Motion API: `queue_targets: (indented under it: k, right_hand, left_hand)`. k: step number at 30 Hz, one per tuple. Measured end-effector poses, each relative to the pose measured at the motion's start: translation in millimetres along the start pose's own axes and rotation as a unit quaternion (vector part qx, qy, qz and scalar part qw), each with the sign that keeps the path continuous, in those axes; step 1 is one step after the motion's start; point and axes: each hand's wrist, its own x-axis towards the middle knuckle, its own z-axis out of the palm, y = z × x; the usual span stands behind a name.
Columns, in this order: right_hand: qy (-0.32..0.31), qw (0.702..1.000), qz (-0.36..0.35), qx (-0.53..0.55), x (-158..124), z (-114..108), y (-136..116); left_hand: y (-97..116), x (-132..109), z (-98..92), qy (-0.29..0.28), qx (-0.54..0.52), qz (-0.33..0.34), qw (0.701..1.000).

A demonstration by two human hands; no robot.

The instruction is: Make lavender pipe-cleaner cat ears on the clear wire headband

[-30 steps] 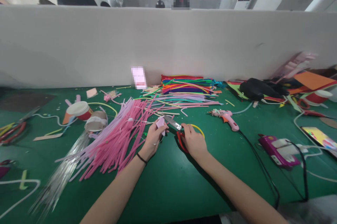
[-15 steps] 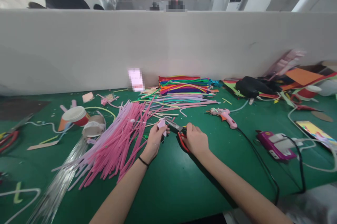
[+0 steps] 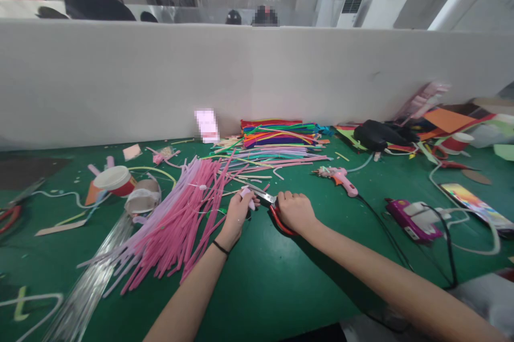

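My left hand [image 3: 236,211] is closed around a small pale lilac piece [image 3: 248,197], which looks fuzzy; much of it is hidden by the fingers. Scissors [image 3: 268,197] with red handles are gripped in my right hand [image 3: 295,211], and their metal blades point left toward the lilac piece. Whether the blades touch it I cannot tell. A thin pale stem with a white tip [image 3: 203,187] lies left of my left hand, over a heap of pink pipe cleaners [image 3: 180,224] with lilac ones along its left side.
A pink glue gun [image 3: 341,179] lies to the right, its black cord trailing forward. Beyond it are a purple power strip [image 3: 413,219] and a phone [image 3: 476,205]. Coloured pipe cleaner bundles [image 3: 277,136] lie by the partition [image 3: 160,80]. A paper cup [image 3: 116,180] and clear strips [image 3: 92,278] are left.
My right hand has turned, with its knuckles now more on top of the scissors' handles. The left hand keeps its hold on the lilac piece. The whole view has shifted slightly.
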Motion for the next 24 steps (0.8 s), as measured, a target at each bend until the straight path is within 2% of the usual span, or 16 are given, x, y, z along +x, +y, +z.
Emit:
queue_targets:
  k: [8,18,24]
  right_hand:
    - [-0.007,1.0,0.026,0.005,3.3,-0.5,2.9]
    - [-0.053,0.996,0.055,0.043,4.8,-0.9,-1.7]
    - [-0.031,0.998,0.057,0.026,3.8,-2.9,-2.0]
  left_hand:
    - [0.2,-1.1,-0.5,0.001,0.006,0.003,1.0]
    - [9.8,-9.0,4.0,0.017,-0.016,0.014,1.0]
    - [14.4,-12.7,5.4,0.032,-0.037,0.019,0.999]
